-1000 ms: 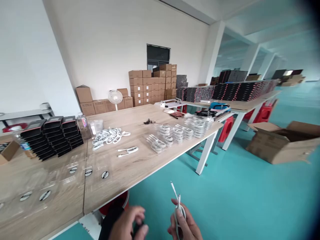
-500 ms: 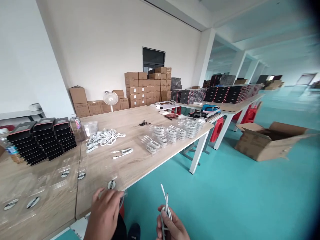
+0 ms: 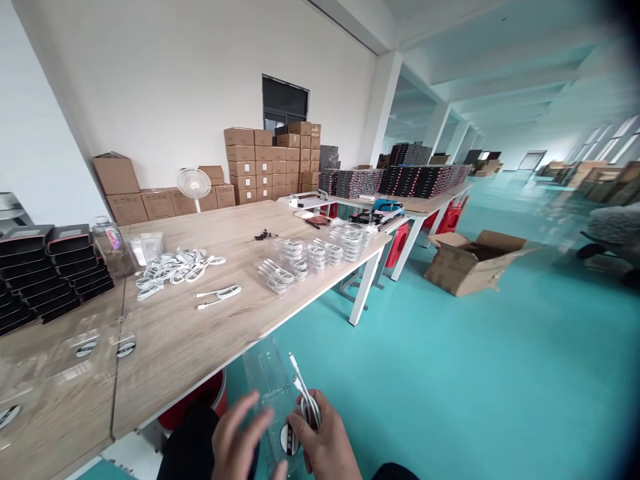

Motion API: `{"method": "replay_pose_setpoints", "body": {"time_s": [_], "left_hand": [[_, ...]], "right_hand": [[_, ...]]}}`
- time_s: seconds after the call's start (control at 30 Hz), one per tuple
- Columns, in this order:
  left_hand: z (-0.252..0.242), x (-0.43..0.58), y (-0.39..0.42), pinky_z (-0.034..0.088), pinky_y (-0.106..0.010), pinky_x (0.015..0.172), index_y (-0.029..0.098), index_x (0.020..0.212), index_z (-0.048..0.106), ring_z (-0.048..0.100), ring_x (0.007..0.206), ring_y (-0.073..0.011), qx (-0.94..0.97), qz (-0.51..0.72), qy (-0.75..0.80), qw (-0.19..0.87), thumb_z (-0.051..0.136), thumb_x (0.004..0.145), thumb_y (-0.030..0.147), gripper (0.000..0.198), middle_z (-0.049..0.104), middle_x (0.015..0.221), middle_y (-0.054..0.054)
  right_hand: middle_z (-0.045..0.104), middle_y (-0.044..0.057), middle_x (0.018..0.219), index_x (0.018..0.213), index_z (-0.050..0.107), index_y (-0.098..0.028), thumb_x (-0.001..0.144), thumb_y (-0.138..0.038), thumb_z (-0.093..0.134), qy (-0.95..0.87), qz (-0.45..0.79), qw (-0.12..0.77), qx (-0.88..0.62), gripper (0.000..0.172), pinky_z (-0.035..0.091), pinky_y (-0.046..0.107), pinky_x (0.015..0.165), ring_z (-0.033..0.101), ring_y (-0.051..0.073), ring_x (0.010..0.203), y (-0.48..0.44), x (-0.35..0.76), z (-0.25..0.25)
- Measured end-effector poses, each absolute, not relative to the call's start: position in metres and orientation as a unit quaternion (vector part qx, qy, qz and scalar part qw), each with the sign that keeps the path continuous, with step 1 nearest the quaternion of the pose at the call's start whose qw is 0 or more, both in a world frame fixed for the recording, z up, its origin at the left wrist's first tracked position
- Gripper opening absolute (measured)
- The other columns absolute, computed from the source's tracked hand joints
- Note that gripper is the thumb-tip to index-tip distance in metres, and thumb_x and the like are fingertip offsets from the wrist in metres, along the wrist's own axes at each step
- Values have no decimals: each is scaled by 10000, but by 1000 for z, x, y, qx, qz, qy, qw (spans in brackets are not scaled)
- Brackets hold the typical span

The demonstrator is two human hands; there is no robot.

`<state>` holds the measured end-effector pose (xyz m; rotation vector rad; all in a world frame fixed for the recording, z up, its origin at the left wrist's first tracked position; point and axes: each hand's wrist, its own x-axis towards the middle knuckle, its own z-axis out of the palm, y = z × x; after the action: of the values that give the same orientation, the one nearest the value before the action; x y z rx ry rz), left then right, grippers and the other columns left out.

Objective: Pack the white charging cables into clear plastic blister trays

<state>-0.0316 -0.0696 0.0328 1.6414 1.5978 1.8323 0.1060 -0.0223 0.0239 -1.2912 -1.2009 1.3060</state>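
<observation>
A coiled white cable (image 3: 311, 408) is held in my right hand (image 3: 327, 437), its two plug ends pointing up. A clear plastic tray (image 3: 267, 373) with a round black-and-white label stands in front of my lap, its label end at my right thumb. Close to the tray's left side is my left hand (image 3: 243, 437), fingers spread and somewhat blurred. One coiled cable (image 3: 220, 294) lies alone on the table (image 3: 200, 340), near a heap of white cables (image 3: 177, 268). Further right, packed clear trays (image 3: 316, 257) of cables stand in stacks.
Black boxes (image 3: 65, 273) are stacked at the left beside a bottle (image 3: 113, 247). More clear trays with round labels lie on the near left table. An open carton (image 3: 467, 263) sits on the floor at right. A fan (image 3: 194, 183) stands behind the table.
The clear tray has come off the table edge to my right hand, and my left hand has moved right and opened. The view has turned right.
</observation>
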Motion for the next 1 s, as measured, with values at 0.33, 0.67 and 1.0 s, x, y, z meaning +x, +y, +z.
{"method": "replay_pose_setpoints", "body": {"time_s": [0.33, 0.67, 1.0], "left_hand": [[30, -42, -44, 578, -501, 946, 388, 1529, 213, 668, 1153, -338, 124, 626, 446, 627, 829, 727, 333, 1012, 600, 1356, -133], [2, -16, -60, 597, -399, 898, 200, 889, 820, 629, 1175, -376, 227, 633, 502, 544, 829, 633, 536, 423, 716, 1205, -130], [6, -26, -61, 613, -363, 804, 175, 798, 810, 659, 1042, -334, 202, 611, 532, 551, 852, 604, 511, 390, 682, 1104, -113]], "right_hand": [[538, -32, 637, 985, 556, -239, 917, -577, 423, -567, 463, 347, -587, 371, 381, 270, 546, 523, 180, 586, -46, 122, 41], [713, 68, 890, 983, 564, -268, 988, -455, 280, -651, 276, 217, -673, 340, 408, 297, 621, 681, 246, 749, -55, 122, 34], [510, -60, 608, 1043, 548, -230, 881, -728, 402, -485, 613, 329, -529, 543, 354, 257, 467, 492, 140, 472, -55, 124, 26]]}}
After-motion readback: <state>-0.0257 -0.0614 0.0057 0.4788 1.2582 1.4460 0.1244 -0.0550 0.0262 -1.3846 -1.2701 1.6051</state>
